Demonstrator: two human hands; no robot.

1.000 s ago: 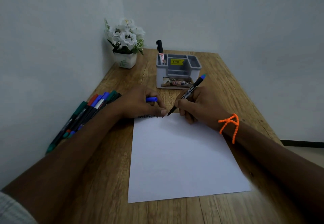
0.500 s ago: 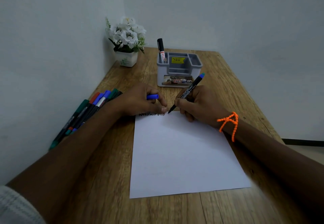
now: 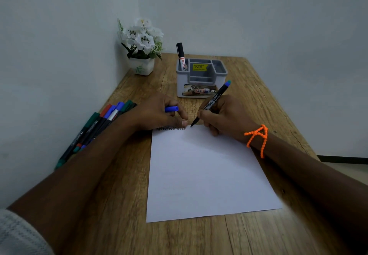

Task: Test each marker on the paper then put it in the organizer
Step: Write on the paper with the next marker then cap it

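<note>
- Left arm (image 3: 83, 167): bare from wrist to near the elbow.
- Sleeve (image 3: 18, 234): light grey, ribbed knit fabric; visible at the lower left corner of the view, covering the upper part of the left arm.
- Right arm (image 3: 310, 177): bare over its visible length; no sleeve in view.
- Bracelet (image 3: 257, 137): bright orange beaded cord on the right wrist, with crossed strands and one loose end hanging down.
- Left hand (image 3: 157, 115) and right hand (image 3: 225, 117): bare.

On the organizer (image 3: 201, 79) ahead of me, a yellow sticker (image 3: 199, 67) reads "49.00" under a small line I can't make out. Its front label (image 3: 200, 90) shows "OP", cut off by my marker, and a handwritten "42". The green marker (image 3: 87, 129) to my left carries Faber-Castell branding.
</note>
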